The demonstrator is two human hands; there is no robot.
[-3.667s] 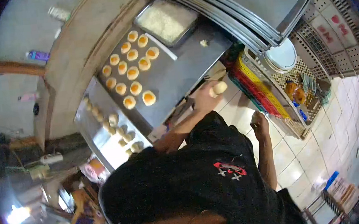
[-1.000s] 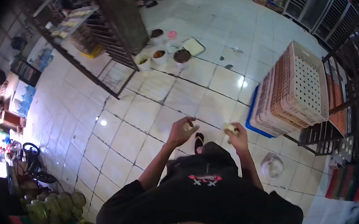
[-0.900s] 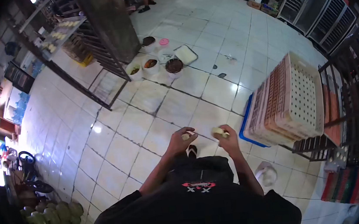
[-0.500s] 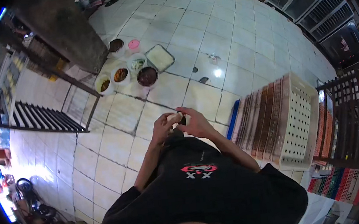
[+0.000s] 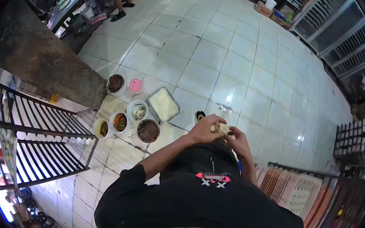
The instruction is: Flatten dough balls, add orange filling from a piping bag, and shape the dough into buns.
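My left hand (image 5: 205, 129) and my right hand (image 5: 239, 142) meet in front of my body. Between them is a pale, lumpy piece that looks like dough (image 5: 223, 129). The left fingers are curled round its upper side, and the right fingers press on it from the right and below. Part of the piece is hidden by the fingers. To the left on the floor, closest to my hands, is a bowl of dark brown filling or paste (image 5: 148, 131). Beyond it stands a rectangular tray (image 5: 177, 110) with a flat, pale content.
Near the tray are a white bowl of pale green bits (image 5: 138, 111), a bowl of orange-brown food (image 5: 120, 122), a yellowish bowl (image 5: 101, 128), another dark-filled bowl (image 5: 116, 83) and a pink lid (image 5: 135, 85). A thick pillar (image 5: 52, 61), slatted racks (image 5: 53, 154) and stacked crates (image 5: 297, 191) flank me. Another person's legs (image 5: 118, 2) show far off.
The view has turned, and my hands now appear further right. More of the pale piece shows between them. The bowls and tray keep their arrangement on the floor.
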